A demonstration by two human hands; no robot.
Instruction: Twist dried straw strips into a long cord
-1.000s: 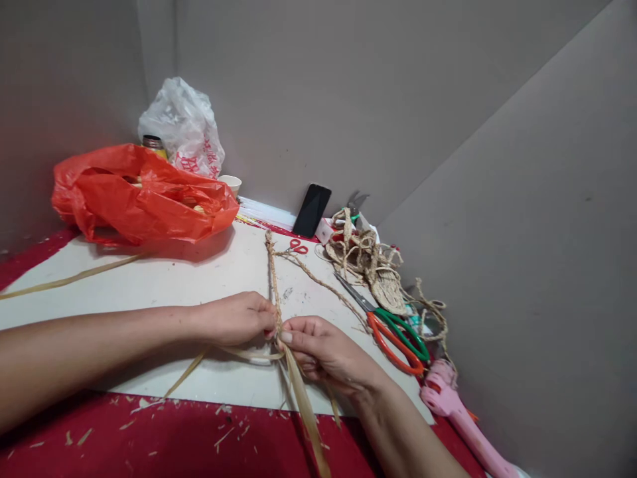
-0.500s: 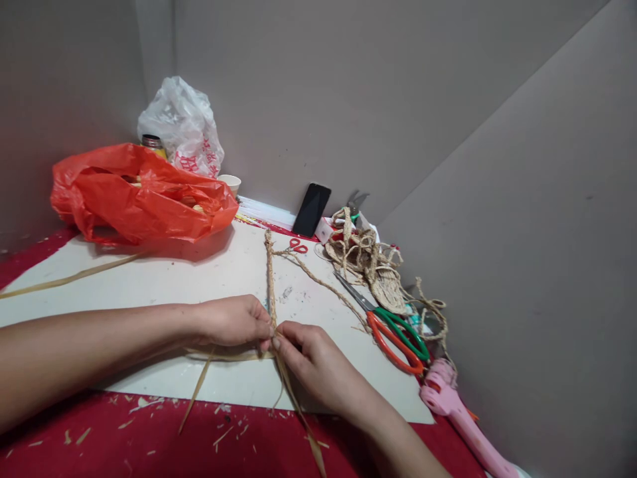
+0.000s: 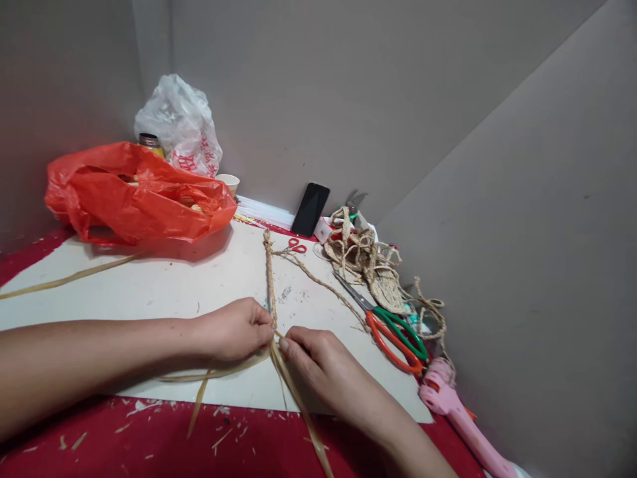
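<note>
A straw braid (image 3: 269, 279) lies on the white board (image 3: 239, 279), running from near its far edge toward me. My left hand (image 3: 239, 328) pinches the near end of the braid from the left. Just to its right, my right hand (image 3: 313, 362) is closed on a straw strand at the same spot, thumb and forefinger together. A loose flat straw strip (image 3: 303, 398) trails from there over the board's near edge. Another strand (image 3: 233, 368) curves out to the left beneath my left hand. A thin twisted cord (image 3: 323, 284) branches from the braid's far part to the right.
Scissors with green and orange handles (image 3: 393, 342) lie on the right, beside a heap of braided straw cord (image 3: 368, 255). A red plastic bag (image 3: 134, 212) sits far left, a phone (image 3: 311, 209) leans at the back, and small red-handled scissors (image 3: 297, 245) lie nearby. A pink tool (image 3: 458, 411) is front right.
My right hand has drawn slightly right and away from my left, and a strand now stretches between them. The loose strands below have shifted a little. My left forearm sits slightly lower.
</note>
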